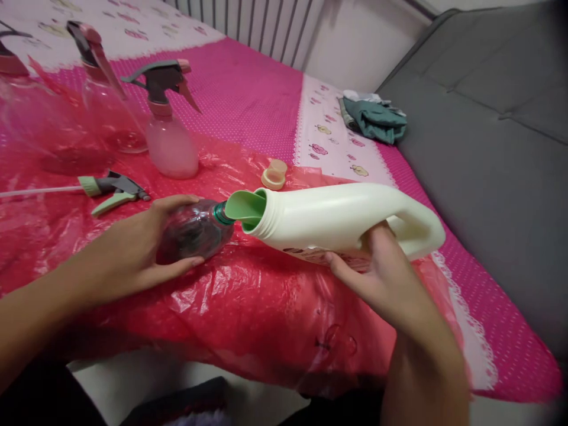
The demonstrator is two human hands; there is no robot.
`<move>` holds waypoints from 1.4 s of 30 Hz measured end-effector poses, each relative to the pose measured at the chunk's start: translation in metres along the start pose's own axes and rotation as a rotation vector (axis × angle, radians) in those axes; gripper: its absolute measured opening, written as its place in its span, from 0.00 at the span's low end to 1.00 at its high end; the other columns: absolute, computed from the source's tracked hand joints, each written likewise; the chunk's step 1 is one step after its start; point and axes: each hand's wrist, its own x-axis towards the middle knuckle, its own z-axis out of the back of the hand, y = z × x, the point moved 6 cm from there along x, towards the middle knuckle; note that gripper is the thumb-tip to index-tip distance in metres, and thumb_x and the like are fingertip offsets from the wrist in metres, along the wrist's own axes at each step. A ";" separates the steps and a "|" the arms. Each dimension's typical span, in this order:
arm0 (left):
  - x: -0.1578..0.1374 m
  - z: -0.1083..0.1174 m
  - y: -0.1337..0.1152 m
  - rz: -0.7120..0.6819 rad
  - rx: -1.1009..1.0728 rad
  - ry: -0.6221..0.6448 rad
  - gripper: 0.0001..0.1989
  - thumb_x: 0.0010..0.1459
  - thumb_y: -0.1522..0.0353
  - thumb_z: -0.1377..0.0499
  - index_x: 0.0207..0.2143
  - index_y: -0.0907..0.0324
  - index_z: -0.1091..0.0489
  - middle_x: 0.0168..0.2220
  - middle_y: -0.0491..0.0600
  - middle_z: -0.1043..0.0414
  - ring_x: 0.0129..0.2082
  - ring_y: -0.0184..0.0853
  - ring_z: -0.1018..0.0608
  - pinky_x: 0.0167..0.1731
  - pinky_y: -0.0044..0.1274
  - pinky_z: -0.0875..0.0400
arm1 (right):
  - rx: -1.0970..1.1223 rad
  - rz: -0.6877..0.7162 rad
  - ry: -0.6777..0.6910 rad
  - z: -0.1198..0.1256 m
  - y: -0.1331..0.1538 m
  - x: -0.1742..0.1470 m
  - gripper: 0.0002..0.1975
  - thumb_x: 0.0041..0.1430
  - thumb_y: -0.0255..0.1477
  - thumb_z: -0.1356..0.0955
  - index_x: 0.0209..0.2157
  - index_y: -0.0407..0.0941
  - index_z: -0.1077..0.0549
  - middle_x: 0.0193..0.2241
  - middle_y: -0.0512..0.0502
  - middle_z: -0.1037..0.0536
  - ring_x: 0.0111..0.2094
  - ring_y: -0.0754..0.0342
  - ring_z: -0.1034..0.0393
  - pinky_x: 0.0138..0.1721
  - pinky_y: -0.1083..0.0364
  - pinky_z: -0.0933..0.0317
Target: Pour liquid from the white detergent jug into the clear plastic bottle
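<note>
My left hand (146, 248) is wrapped round a clear, dark-looking spray bottle (199, 231) with a green neck and no spray head on it. The bottle leans to the right. In my right hand (390, 272) is a large cream detergent jug (337, 213), gripped by its handle and tipped on its side. Its green pouring spout (244, 206) is right at the bottle's mouth; whether liquid flows cannot be made out. Left of the bottle lies a green and grey trigger spray head (115, 188) with a long tube. A yellowish cap (275, 174) rests behind the spout.
Several spray bottles with pink and grey triggers stand at the back left, one (172, 145) holding cloudy liquid. Red plastic sheeting (248, 302) covers part of the pink bedspread (257, 89). Folded clothes (375, 115) lie near the grey padded headboard (488, 112).
</note>
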 end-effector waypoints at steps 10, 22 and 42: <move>0.002 -0.002 -0.008 -0.012 0.012 -0.006 0.43 0.64 0.44 0.44 0.72 0.58 0.48 0.55 0.57 0.22 0.46 0.51 0.17 0.51 0.38 0.25 | -0.184 -0.100 -0.166 -0.012 0.013 0.007 0.30 0.50 0.48 0.31 0.49 0.44 0.34 0.49 0.33 0.28 0.58 0.30 0.35 0.64 0.24 0.50; -0.001 0.000 -0.012 -0.009 -0.084 0.015 0.40 0.64 0.45 0.42 0.71 0.52 0.46 0.55 0.53 0.22 0.46 0.50 0.17 0.49 0.37 0.25 | -0.205 -0.045 -0.246 -0.014 0.006 0.001 0.28 0.53 0.50 0.31 0.48 0.44 0.32 0.48 0.36 0.27 0.55 0.31 0.34 0.59 0.28 0.44; -0.002 -0.003 -0.008 0.008 -0.114 -0.013 0.40 0.63 0.45 0.42 0.71 0.52 0.45 0.52 0.53 0.19 0.45 0.52 0.16 0.48 0.39 0.24 | -0.104 -0.028 -0.111 -0.012 0.004 0.001 0.26 0.58 0.46 0.30 0.52 0.45 0.31 0.49 0.37 0.28 0.59 0.32 0.37 0.65 0.29 0.46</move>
